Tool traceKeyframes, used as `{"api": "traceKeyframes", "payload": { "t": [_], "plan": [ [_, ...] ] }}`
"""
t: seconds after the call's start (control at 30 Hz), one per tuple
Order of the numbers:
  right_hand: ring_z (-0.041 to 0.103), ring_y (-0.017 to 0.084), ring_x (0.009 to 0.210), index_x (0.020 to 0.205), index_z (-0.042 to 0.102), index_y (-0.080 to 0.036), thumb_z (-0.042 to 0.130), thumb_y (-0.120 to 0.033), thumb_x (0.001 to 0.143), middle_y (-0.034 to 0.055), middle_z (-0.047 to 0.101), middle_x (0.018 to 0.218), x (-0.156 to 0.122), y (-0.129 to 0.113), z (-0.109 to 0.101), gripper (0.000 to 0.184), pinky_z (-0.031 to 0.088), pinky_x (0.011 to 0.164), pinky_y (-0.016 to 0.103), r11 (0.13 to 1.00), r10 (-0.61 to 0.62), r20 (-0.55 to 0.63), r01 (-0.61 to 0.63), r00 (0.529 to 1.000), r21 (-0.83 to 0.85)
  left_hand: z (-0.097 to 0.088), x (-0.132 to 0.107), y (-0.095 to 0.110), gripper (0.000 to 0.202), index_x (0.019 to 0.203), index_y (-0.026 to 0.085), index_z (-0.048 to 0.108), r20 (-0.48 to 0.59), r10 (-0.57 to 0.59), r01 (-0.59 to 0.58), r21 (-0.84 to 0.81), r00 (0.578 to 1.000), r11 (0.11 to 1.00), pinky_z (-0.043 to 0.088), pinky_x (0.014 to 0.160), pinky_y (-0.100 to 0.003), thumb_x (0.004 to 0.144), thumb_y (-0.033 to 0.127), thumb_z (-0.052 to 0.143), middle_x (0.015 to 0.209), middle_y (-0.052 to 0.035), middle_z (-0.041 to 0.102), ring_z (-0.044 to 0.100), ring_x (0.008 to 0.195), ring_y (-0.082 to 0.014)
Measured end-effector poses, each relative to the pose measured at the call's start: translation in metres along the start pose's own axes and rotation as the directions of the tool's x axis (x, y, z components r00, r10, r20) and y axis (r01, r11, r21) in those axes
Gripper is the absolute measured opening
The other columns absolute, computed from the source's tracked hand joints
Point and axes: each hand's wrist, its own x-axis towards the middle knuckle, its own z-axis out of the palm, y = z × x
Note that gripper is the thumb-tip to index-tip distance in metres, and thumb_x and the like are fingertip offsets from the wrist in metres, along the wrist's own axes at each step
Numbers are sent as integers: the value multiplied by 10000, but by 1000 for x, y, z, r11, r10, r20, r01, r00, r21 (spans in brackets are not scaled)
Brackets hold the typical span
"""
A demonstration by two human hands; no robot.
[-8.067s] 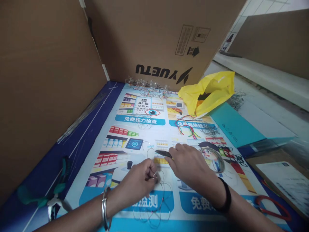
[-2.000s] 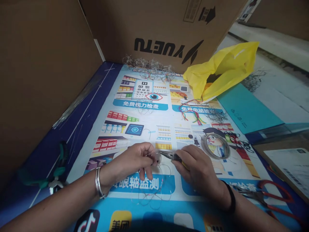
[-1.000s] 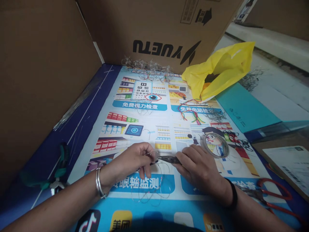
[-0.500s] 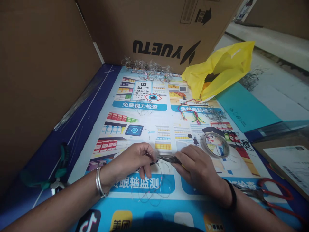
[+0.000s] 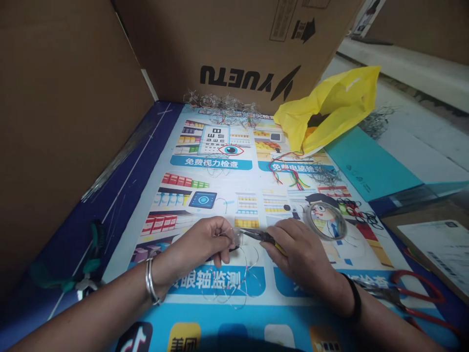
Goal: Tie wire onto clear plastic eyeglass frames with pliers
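Between thumb and fingers, my left hand (image 5: 210, 239) pinches a thin wire piece (image 5: 236, 293) whose fine loops hang below it over the printed sheet (image 5: 205, 310). My right hand (image 5: 298, 249) is wrapped round needle-nose pliers (image 5: 263, 236) with yellow on the handle. The pliers' tips point left and reach the wire by my left fingertips; whether the jaws grip it is too small to tell. To the right of my right hand lies a roll of clear tape (image 5: 326, 221).
Red-handled scissors (image 5: 399, 296) lie by my right forearm, green-handled pliers (image 5: 90, 266) at left. Wire pieces (image 5: 223, 105) are heaped by the cardboard wall (image 5: 234, 44). A yellow bag (image 5: 330, 110), coloured cords (image 5: 293, 178), a teal folder (image 5: 373, 164) and straight wires (image 5: 110, 168) surround the sheet.
The pliers have turned a little, their handle now tilting lower to the right. The wire loops have shifted slightly beneath my left hand, which still pinches them.
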Motion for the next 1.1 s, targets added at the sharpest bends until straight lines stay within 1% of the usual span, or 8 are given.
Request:
{"api": "traceKeyframes", "payload": {
  "t": [0.17,0.33,0.47,0.57,0.67,0.83,1.0,1.1],
  "plan": [
    [463,195,730,842,586,-143,484,-306,871,73,556,774,-1,-1,-4,194,345,664,328,999,-10,-49,8,999,-43,0,1,-2,37,757,157,514,-33,17,-18,-19,999,1000,384,467,-198,769,184,536,536,29,578,502,457,-76],
    [468,209,755,869,593,-167,491,-306,866,68,566,790,-1,-1,-6,173,340,684,349,986,16,-8,-17,1000,-168,0,3,-6,50,761,158,520,-56,21,-24,-52,998,998,388,457,-199,765,195,554,509,31,571,495,443,-79],
    [481,210,783,896,589,-160,496,-296,865,73,570,816,-3,0,-9,168,348,709,356,989,24,-28,-28,999,-147,0,4,-6,63,729,159,510,-93,45,-52,-72,995,996,385,455,-197,761,193,551,515,30,567,500,444,-78],
    [481,206,785,899,581,-155,505,-288,861,76,567,827,-3,-1,-11,158,349,711,356,995,-20,-53,15,998,-98,1,4,-5,73,723,158,505,-102,64,-73,-91,993,993,393,464,-199,770,203,538,530,27,563,501,461,-78],
    [470,203,771,874,578,-164,497,-292,862,67,561,815,-2,-4,-11,152,342,696,350,996,-62,-19,61,998,-70,1,4,-6,58,740,159,504,-99,66,-74,-82,993,994,398,462,-198,774,199,529,528,31,558,501,461,-78],
    [448,200,746,830,579,-174,477,-314,869,59,553,786,0,-9,-5,178,324,671,340,995,-25,33,28,999,-91,1,6,-8,29,764,166,507,-69,43,-46,-44,997,998,394,456,-186,766,179,532,514,42,562,494,443,-70],
    [444,201,755,840,571,-180,493,-322,865,54,558,791,-1,-9,-1,164,315,675,338,991,-91,22,93,996,-91,1,4,-8,64,787,167,506,-50,30,-31,-20,998,999,382,454,-176,786,224,536,501,47,561,490,435,-64],
    [438,199,747,848,566,-191,501,-334,864,44,560,790,-1,-9,0,158,302,673,341,982,-126,51,132,991,-133,1,3,-8,56,793,166,509,-44,39,-39,1,998,999,391,460,-179,782,216,531,503,49,561,492,436,-66]
  ]
}}
